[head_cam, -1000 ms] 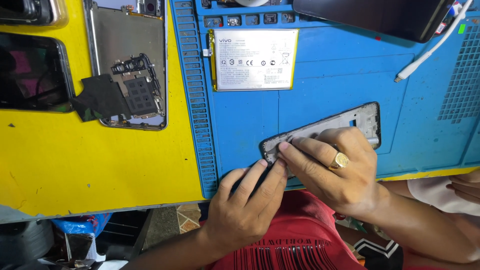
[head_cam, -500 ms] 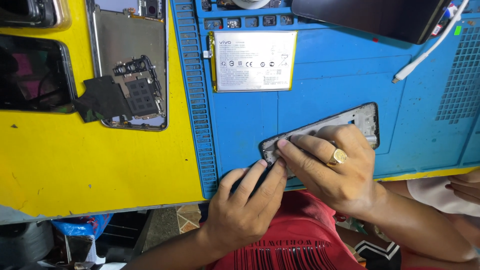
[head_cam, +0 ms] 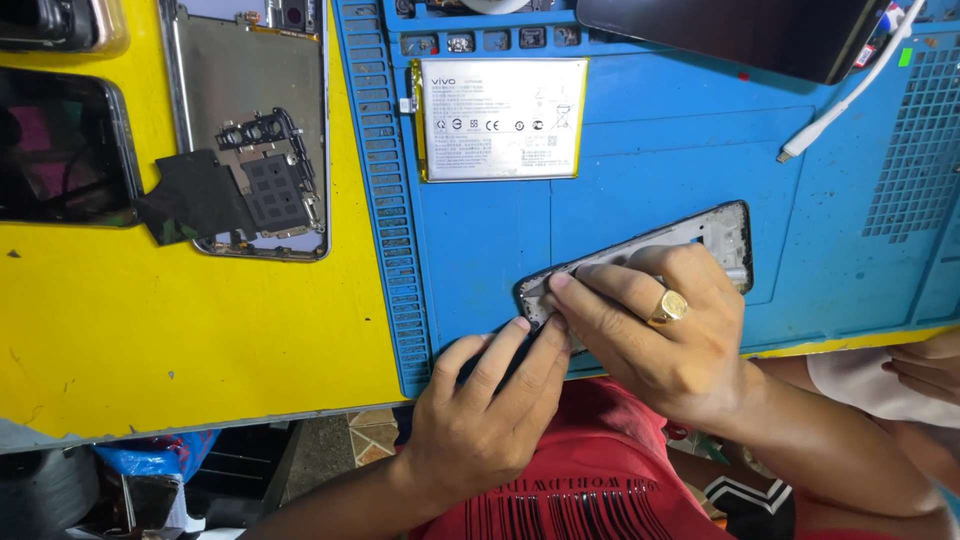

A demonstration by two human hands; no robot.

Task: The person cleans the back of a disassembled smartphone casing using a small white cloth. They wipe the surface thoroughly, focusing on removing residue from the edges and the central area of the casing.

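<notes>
Two hands on one phone frame (head_cam: 700,235): right hand (head_cam: 660,335) gripping it, left hand (head_cam: 480,420) pinching its lower corner.

**Both my hands meet, fingertips together**

My left hand (head_cam: 480,420) comes up from below, fingers bunched and pointing up to the right, closed in a pinch. My right hand (head_cam: 655,335) lies just above it, palm down, fingers stretched leftward, fingertips touching the left's.

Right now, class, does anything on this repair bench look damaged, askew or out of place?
Yes. The phone frame under the right hand lies askew on the blue mat. A dark flap hangs peeled off the opened phone on the yellow board. The battery lies loose.
</notes>
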